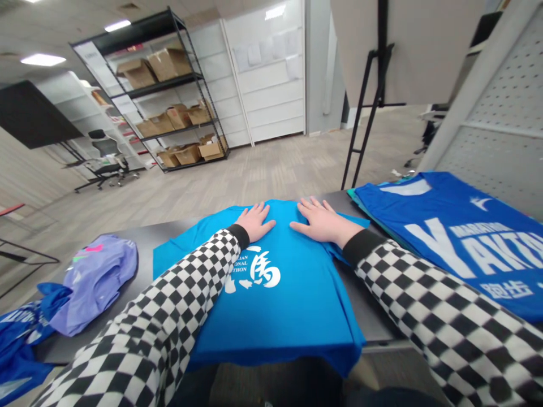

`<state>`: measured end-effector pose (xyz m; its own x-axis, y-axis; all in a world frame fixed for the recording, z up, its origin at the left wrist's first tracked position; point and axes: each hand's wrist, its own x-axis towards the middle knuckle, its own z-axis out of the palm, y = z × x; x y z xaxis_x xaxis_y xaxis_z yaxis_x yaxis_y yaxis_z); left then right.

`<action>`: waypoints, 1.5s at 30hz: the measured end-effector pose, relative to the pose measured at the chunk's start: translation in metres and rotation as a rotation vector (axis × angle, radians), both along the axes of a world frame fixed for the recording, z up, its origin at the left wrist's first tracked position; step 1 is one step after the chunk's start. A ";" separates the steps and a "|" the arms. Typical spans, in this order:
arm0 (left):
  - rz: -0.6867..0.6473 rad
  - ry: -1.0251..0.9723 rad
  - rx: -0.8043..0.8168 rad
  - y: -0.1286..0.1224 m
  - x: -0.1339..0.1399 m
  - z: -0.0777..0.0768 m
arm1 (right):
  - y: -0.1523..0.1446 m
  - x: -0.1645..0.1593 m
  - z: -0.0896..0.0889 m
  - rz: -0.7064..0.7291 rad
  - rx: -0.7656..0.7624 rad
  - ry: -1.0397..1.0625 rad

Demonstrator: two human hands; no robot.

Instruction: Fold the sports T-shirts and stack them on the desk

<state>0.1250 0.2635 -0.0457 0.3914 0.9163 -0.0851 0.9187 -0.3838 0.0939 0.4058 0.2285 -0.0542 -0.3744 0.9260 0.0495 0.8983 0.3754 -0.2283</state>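
Note:
A bright blue T-shirt (292,305) with white lettering lies spread on the dark table (146,237), its near edge hanging over the front. My left hand (255,221) rests flat on the far part of the shirt, left of its middle, with the fingers stretched out. Across from it, my right hand (320,220) lies on the far right part of the same shirt, palm down and fingers spread. Neither hand grips the cloth. My checkered left sleeve covers part of the print and the shirt's left side.
To the right, a darker blue printed jersey (458,226) tops a stack of shirts. A crumpled lavender shirt (99,282) and a bunched blue garment (25,333) lie at the left. Beyond stand a shelf with cardboard boxes (169,63) and a black stand (365,118).

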 end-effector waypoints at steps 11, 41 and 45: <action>-0.068 -0.008 0.014 0.016 0.046 0.002 | 0.005 0.007 -0.008 -0.047 -0.073 -0.016; -0.248 0.069 -0.078 -0.011 0.116 0.007 | 0.004 0.064 0.011 -0.159 0.093 -0.071; -0.270 0.051 0.001 -0.025 0.133 0.016 | 0.003 0.064 0.015 -0.174 0.156 -0.028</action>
<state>0.2576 0.2390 -0.0300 0.6172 0.7791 -0.1102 0.7863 -0.6158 0.0501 0.4702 0.2318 -0.0391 -0.2128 0.9587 0.1888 0.9578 0.2429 -0.1540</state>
